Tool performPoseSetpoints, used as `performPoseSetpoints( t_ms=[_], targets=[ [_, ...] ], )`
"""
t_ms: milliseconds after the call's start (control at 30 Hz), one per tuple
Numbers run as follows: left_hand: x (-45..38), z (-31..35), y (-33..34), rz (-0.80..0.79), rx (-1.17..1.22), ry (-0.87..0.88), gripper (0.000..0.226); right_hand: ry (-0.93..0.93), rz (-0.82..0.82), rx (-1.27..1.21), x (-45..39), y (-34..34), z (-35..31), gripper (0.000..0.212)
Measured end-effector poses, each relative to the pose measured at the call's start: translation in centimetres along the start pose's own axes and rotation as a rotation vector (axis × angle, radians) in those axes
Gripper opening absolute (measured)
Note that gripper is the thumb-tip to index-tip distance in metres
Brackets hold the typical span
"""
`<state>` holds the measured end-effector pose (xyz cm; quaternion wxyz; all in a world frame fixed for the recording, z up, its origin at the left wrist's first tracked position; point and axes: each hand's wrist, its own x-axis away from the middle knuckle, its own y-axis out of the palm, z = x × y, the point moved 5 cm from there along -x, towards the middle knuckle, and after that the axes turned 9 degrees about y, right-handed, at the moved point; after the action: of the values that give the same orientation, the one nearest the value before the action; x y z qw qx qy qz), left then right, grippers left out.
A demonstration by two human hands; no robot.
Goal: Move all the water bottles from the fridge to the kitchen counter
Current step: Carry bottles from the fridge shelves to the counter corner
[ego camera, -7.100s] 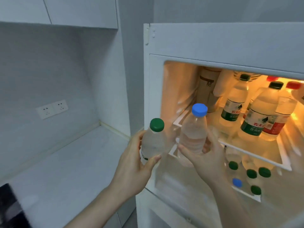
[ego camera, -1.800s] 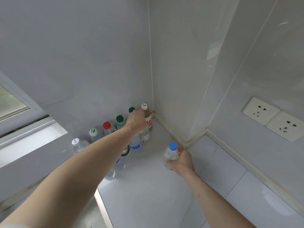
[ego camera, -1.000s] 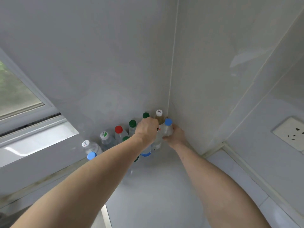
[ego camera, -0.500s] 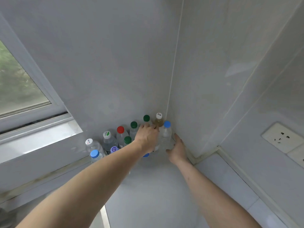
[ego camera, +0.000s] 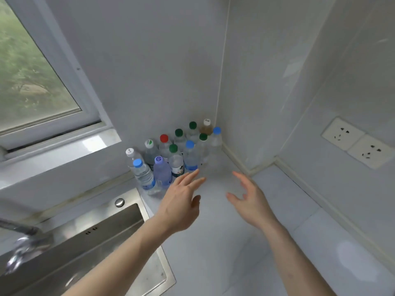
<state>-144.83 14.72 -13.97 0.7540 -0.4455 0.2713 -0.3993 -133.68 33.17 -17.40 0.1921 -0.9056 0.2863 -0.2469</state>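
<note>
Head view shows both hands empty, fingers loosely spread, left hand (ego camera: 181, 207) nearer than right hand (ego camera: 250, 201) to the upright water bottles (ego camera: 177, 150) clustered just ahead-left in the counter (ego camera: 224, 253) corner.

A home kitchen: steel sink (ego camera: 89, 229), white counter (ego camera: 224, 253), wall sockets (ego camera: 359, 143), window (ego camera: 32, 82).

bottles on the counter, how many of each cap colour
green caps: 4
blue caps: 3
white caps: 3
red cap: 1
purple cap: 1
total: 12 bottles
</note>
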Motion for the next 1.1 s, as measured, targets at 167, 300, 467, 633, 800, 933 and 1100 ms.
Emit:
performPoseSetpoints(
  t_ms=[167,300,467,633,800,933,1100],
  targets=[
    [7.5,0.6,0.1,-0.044,0.051,-0.018,0.061,-0.035,-0.025,0.035,7.5,0.3,0.3,0.065],
    [10.4,0.6,0.2,-0.05,0.059,0.017,0.061,-0.013,0.002,0.065,11.6,0.7,1.3,0.066],
    [10.5,1.7,0.2,-0.117,0.052,0.102,0.062,0.039,0.081,0.068,15.8,1.2,1.9,0.065],
    [11.8,2.7,0.6,-0.173,0.071,0.221,0.062,0.12,0.178,0.09,21.3,2.1,2.8,0.066],
    [13.7,2.9,1.8,-0.241,0.088,0.289,0.06,0.204,0.254,0.102,26.8,3.0,4.8,0.067],
    [15.0,4.7,2.4,-0.282,0.086,0.392,0.058,0.252,0.341,0.073,30.8,2.8,5.8,0.068],
    [16.1,8.5,2.8,-0.315,0.093,0.548,0.055,0.299,0.46,0.038,36.2,1.9,7.6,0.069]
  ],
)
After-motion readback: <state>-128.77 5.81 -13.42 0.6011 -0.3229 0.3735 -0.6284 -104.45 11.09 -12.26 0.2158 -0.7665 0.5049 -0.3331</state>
